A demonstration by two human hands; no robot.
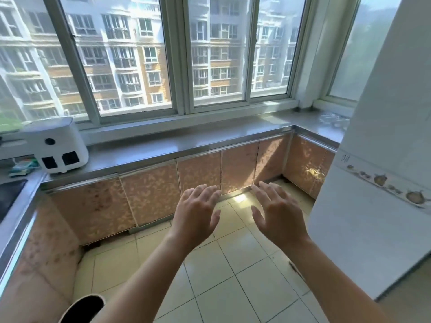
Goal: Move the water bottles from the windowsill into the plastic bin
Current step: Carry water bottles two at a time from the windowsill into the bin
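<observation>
My left hand (197, 213) and my right hand (278, 214) are held out side by side over the tiled floor, palms down, fingers spread, holding nothing. The grey windowsill (186, 138) runs under the windows and turns a corner at the right. Clear water bottles (333, 120) lie on the sill's far right part, half hidden behind a white wall edge and blurred. Both hands are well short of them and lower. No plastic bin is in view.
A white air fryer (57, 145) stands on the sill at the left. Orange patterned cabinet doors (200, 178) line the space below the sill. A white tiled wall corner (377, 183) juts in at the right. A dark hob (9, 194) is at the left edge.
</observation>
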